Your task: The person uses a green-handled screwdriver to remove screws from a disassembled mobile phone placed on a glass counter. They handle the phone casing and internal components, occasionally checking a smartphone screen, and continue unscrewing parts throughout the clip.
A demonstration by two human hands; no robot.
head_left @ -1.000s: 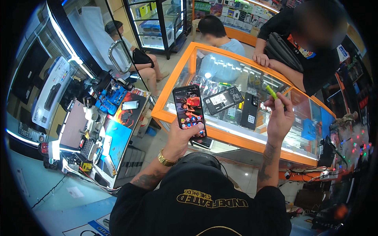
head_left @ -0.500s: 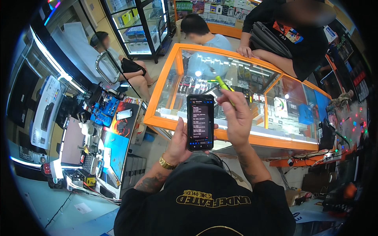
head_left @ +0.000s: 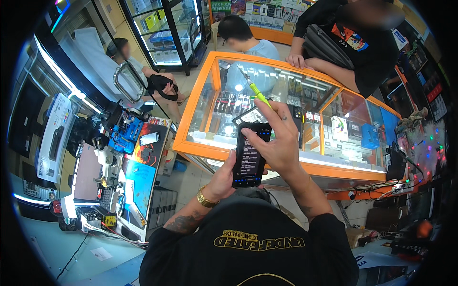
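My left hand (head_left: 223, 176) grips a black smartphone (head_left: 251, 164) along its left edge, above the near side of the glass counter. Lines of text on a dark background fill its lit screen. Over the phone's upper part is my right hand (head_left: 279, 138), its thumb on or just above the screen. A slim yellow-green tool with a thin metal tip (head_left: 259, 94) is held in the same hand, pointing up and left; its exact kind is unclear. Behind the phone, a black-framed device (head_left: 249, 117) lies on the counter, partly hidden. Another dark phone-like thing (head_left: 296, 114) lies right of my fingers.
The orange-framed glass counter (head_left: 191, 148) holds boxed goods. A person in black (head_left: 315, 47) leans on its far side; another in light blue (head_left: 262, 49) sits beyond it. At left, a workbench carries a microscope (head_left: 109, 157), a blue mat (head_left: 142, 176) and another phone (head_left: 149, 138).
My right hand has moved left and down over the phone, bringing its thumb to the screen. The tool has swung leftward with it. The phone has shifted slightly right and down.
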